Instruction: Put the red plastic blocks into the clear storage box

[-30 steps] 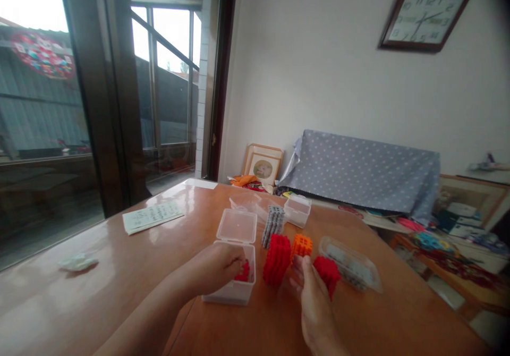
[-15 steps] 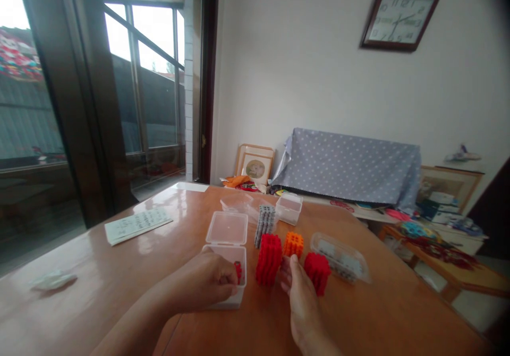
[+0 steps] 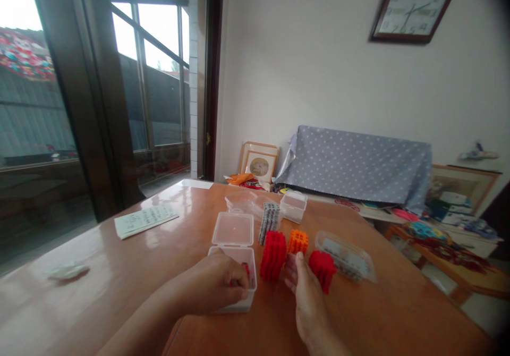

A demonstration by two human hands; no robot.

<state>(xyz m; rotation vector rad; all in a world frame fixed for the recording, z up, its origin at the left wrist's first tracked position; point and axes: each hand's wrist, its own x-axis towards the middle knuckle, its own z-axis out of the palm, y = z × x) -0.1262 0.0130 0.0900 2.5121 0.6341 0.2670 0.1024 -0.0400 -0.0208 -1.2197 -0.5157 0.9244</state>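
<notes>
Left hand (image 3: 217,287), lower centre of frame: fingers curled down into the open clear box (image 3: 236,284), grasping small red pieces (image 3: 246,271) inside it. Right hand (image 3: 306,297): released, fingertips against the tall red block (image 3: 273,255), likely steadying it. Orange block (image 3: 298,242) just behind, on the desk (image 3: 159,249)
</notes>
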